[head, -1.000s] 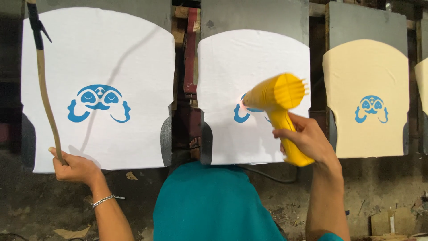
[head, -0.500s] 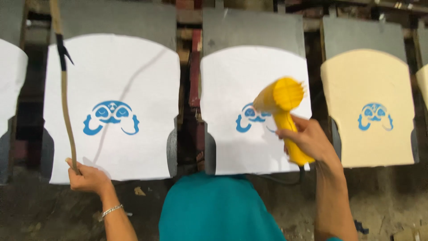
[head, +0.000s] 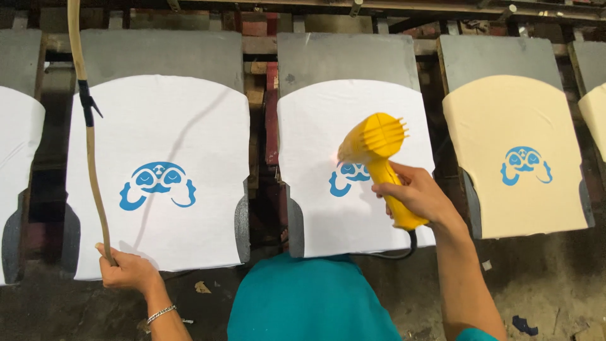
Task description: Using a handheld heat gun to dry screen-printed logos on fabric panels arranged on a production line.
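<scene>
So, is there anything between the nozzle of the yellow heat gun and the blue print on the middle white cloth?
Nothing visible stands between them. The right hand holds the yellow heat gun by its handle, with the nozzle pointing at the blue print on the middle white cloth. From this view the gun itself covers part of the print.

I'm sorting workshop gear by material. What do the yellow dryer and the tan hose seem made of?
Yellow heat gun: looks like moulded plastic, semi-gloss, with ribbed vents; the right hand grips its handle. Tan hose: probably rubber or soft plastic, matte, since it bends; the left hand holds it.
</scene>
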